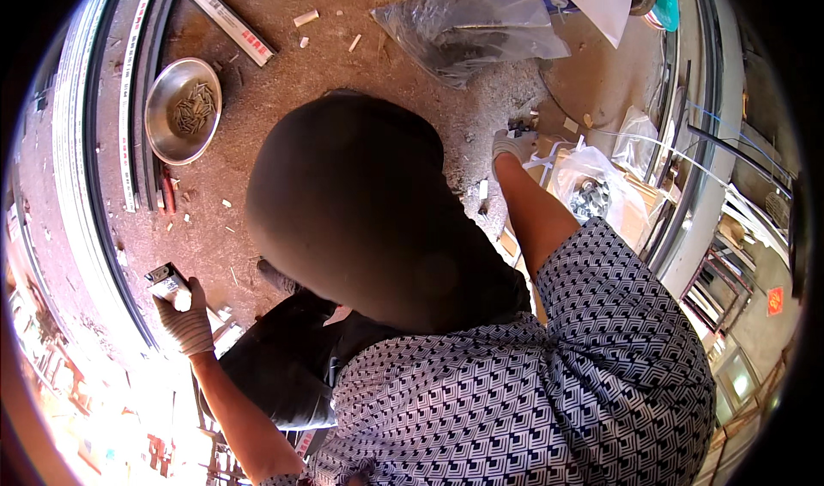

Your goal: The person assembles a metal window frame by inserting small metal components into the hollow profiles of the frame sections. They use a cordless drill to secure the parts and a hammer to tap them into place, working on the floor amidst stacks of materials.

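Note:
My left hand (pixel 187 321), in a pale striped knit glove, is closed round a small block-shaped part (pixel 166 277), dark at one end and whitish at the other. It is at the lower left, beside the long pale profiles. My right hand (pixel 513 145), gloved the same way, reaches out at the right, its fingers closed by some small dark pieces (pixel 519 128). Whether it grips one of them is too small to make out. Close to it, an opened cardboard box (pixel 633 220) holds a clear plastic bag (pixel 601 177) with grey metal parts (pixel 590 199).
A steel bowl (pixel 157 118) of short screws or pins stands at the left by long profiles (pixel 131 100). A red-handled tool (pixel 168 192) lies below it. A plastic bag with dark contents (pixel 468 27) is at the top. A large dark rounded shape (pixel 343 211) blocks the middle.

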A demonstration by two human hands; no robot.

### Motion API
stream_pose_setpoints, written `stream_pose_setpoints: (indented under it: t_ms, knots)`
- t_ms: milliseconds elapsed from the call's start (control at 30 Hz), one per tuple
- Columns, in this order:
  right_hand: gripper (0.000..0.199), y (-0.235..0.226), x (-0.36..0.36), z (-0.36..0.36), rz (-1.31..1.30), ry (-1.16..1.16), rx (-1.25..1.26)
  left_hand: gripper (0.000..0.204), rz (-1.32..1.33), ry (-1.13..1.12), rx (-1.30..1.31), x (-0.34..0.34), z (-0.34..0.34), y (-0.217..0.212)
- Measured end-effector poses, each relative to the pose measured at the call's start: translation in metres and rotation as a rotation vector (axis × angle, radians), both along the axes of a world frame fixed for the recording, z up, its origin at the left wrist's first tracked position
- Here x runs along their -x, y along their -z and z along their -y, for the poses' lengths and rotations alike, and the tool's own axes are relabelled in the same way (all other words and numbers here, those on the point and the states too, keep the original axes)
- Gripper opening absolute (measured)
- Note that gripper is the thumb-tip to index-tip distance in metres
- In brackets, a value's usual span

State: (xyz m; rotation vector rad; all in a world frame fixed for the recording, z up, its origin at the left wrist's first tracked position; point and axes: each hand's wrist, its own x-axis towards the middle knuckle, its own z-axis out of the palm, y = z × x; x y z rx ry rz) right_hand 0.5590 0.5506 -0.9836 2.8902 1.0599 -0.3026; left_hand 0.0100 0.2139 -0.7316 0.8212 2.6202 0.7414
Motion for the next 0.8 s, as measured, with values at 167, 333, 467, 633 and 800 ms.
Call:
stream_pose_setpoints:
  t_ms: [167, 333, 467, 633, 800]
  knots:
    - [0.091, 0.036, -0.049, -0.009, -0.066, -0.037, -0.122, 0.046, 0.010, -0.009, 0.104, 0.011, 0.002, 0.008]
    - [0.101, 0.044, -0.050, -0.015, -0.051, -0.078, -0.027, 0.045, 0.195, -0.095, -0.001, 0.035, 0.012, 0.017]
    - [0.095, 0.061, -0.052, -0.023, 0.066, -0.099, -0.006, 0.043, 0.310, -0.175, -0.035, 0.048, 0.026, 0.028]
    - [0.065, 0.043, -0.041, -0.028, -0.065, 0.023, -0.097, 0.045, 0.268, -0.123, 0.014, 0.053, 0.036, 0.036]
    - [0.052, 0.038, -0.030, 0.010, -0.128, -0.238, -0.096, 0.046, 0.297, -0.122, -0.001, 0.051, 0.026, 0.041]
